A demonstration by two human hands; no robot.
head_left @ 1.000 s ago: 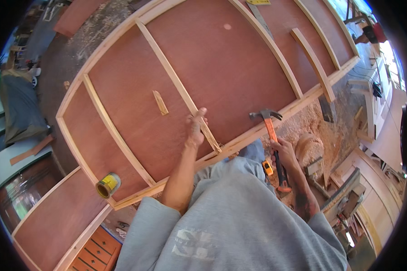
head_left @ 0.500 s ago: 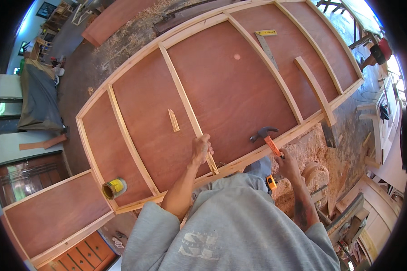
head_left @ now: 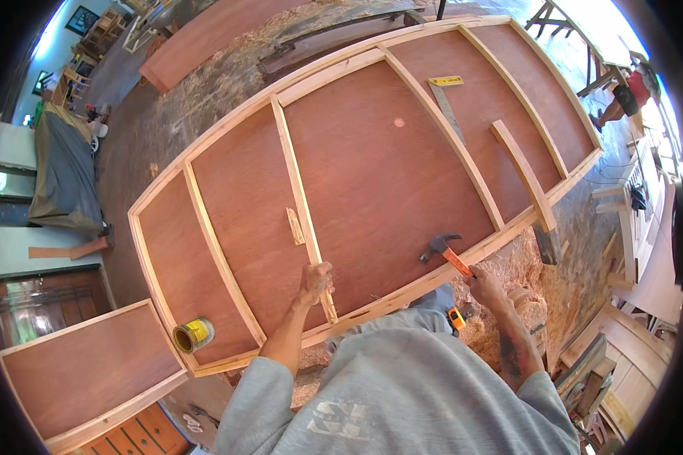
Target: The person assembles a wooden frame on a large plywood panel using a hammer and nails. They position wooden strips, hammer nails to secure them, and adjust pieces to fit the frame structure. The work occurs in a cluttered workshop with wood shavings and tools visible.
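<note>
My left hand is closed around a wooden slat close to its near end. The slat spans a reddish-brown plywood panel framed in pale wood; its far end meets the far rail, its near end lies by the near rail. In my right hand is a claw hammer with an orange handle and dark head, held over the panel's near edge. A short wood offcut lies just left of the slat.
A yellow-handled try square and a loose wooden strip rest on the panel's right part. A yellow tin sits at the near left corner. Shavings cover the floor at right, where a person is partly visible.
My left hand has swung the slat's near end to the left, closer to the offcut. The hammer stays in my right hand at nearly the same place. The whole view has shifted slightly.
</note>
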